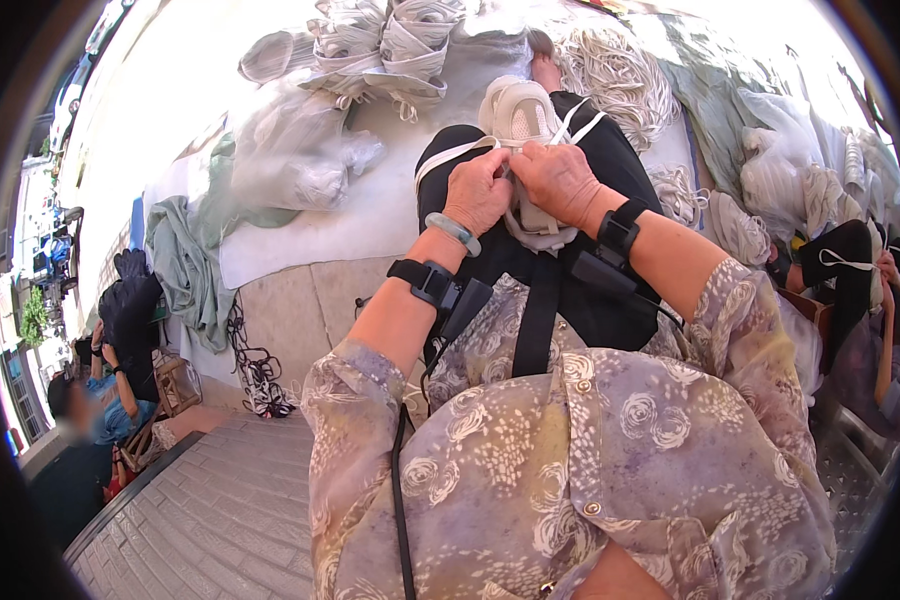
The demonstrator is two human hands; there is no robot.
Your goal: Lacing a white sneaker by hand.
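Note:
A pale cream shoe (535, 222) rests on my lap between my knees, its toe pointing away from me. White shoelace (457, 152) runs across it, one loose stretch trailing left over my dark trouser leg and another looping up on the right. My left hand (478, 187) pinches the lace at the shoe's left side. On the right side, my right hand (558, 182) has its fingers closed on the lace over the tongue. Both sets of fingertips almost meet above the eyelets, which they partly hide.
Bundled pale shoe uppers (400, 50) are stacked at the far middle, near a clear plastic bag (295, 150). White laces (615, 85) lie heaped at far right. Dark cords (258, 370) hang at left. Other people sit at the left (120, 380) and right (875, 300), the latter with a laced shoe.

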